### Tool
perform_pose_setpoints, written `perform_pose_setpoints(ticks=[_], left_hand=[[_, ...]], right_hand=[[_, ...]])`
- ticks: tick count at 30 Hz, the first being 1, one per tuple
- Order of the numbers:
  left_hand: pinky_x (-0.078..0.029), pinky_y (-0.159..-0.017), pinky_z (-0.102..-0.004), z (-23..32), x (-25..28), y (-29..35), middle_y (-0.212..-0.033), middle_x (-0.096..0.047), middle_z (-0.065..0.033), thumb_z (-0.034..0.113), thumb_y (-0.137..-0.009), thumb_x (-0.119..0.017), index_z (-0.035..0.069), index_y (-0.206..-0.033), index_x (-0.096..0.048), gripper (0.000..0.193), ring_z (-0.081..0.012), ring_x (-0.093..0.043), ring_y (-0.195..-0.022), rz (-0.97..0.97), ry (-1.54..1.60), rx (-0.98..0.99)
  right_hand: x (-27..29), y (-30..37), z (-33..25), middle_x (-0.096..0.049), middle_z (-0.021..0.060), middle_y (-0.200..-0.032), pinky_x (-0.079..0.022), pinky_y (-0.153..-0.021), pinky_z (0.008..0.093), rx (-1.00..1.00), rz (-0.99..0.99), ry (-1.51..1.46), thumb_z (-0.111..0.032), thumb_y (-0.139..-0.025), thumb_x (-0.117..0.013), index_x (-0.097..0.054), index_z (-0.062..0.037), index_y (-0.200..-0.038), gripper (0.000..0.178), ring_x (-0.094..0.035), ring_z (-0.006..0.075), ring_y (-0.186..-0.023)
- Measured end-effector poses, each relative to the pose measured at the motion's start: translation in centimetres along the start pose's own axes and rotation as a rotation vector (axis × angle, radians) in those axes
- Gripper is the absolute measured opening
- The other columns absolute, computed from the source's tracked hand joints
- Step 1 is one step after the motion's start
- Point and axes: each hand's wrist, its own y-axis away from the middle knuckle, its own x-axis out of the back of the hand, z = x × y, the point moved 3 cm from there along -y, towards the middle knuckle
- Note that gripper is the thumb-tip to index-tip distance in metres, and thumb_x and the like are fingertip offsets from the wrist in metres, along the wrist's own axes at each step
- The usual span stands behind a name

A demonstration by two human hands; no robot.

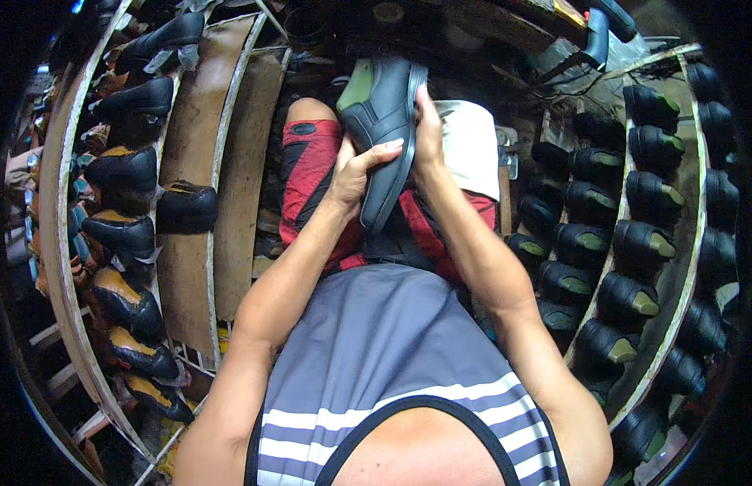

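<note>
A black slip-on shoe (381,121) with a green last inside its opening is held over my lap, tilted on its side with the toe toward me. My left hand (358,168) grips the upper near the toe, its thumb lying across the leather. My right hand (427,134) is closed around the sole side, farther toward the heel; some of its fingers are hidden behind the shoe. Beneath it are my red and black shorts (307,170), and a white cloth (470,144) covers my right thigh.
On the left, slanted wooden racks (185,121) carry several black shoe uppers (121,174) with tan undersides. Racks on the right hold rows of black shoes (656,192) with green lasts. A bench edge (513,28) and a blue-black tool handle (598,40) lie at the far right.
</note>
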Motion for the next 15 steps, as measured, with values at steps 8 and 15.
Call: perform_pose_setpoints(ticks=[8, 15], left_hand=[[-0.060, -0.096, -0.0372, -9.6, 4.8, -3.8, -0.125, -0.072, -0.0122, 0.018, -0.087, -0.082, -0.002, -0.143, -0.056, 0.065, -0.0225, -0.073, -0.105, 0.256, -0.152, 0.147], [-0.060, -0.081, -0.0350, -11.3, 5.2, -5.6, -0.101, -0.076, -0.0139, 0.035, -0.087, -0.084, -0.003, -0.112, -0.075, 0.046, -0.0213, -0.073, -0.085, 0.334, -0.167, 0.285]], right_hand=[[7.1, 3.0, 8.1, -0.067, 0.0161, -0.139, -0.056, -0.106, 0.0412, -0.021, 0.221, -0.164, -0.055, -0.111, -0.052, -0.059, 0.0000, -0.147, 0.066, -0.068, 0.0257, -0.123], [7.3, 1.2, 7.3, -0.066, 0.0086, -0.134, -0.046, -0.108, 0.0333, 0.138, 0.569, 0.262, -0.048, -0.105, -0.068, -0.063, -0.0021, -0.143, 0.060, -0.060, 0.0207, -0.116]])
